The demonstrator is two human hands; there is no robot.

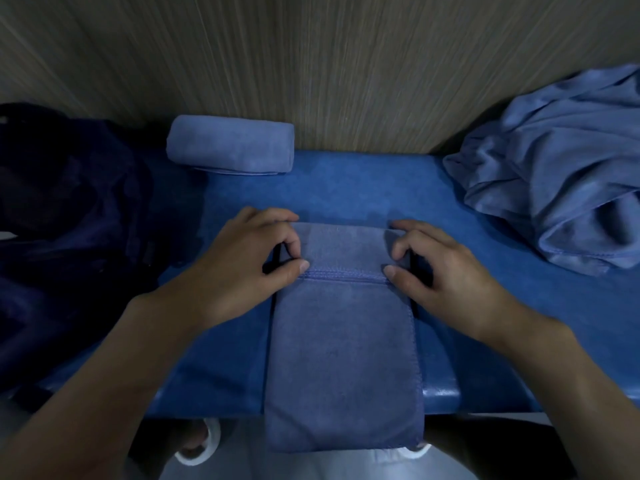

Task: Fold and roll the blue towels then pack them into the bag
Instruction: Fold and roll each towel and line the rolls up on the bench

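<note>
A folded blue towel point(344, 348) lies as a long strip across the blue padded bench point(467, 306), its near end hanging over the front edge. The far end is turned over into a small roll. My left hand point(252, 258) pinches the roll's left side and my right hand point(436, 268) pinches its right side. One finished rolled towel point(230, 143) rests at the back by the wall. A dark navy bag point(65, 216) sits on the left. Loose blue towels point(561, 168) are heaped at the right.
A wood-grain wall point(329, 64) stands directly behind the bench. Below the bench's front edge I see the floor and white footwear point(201, 448).
</note>
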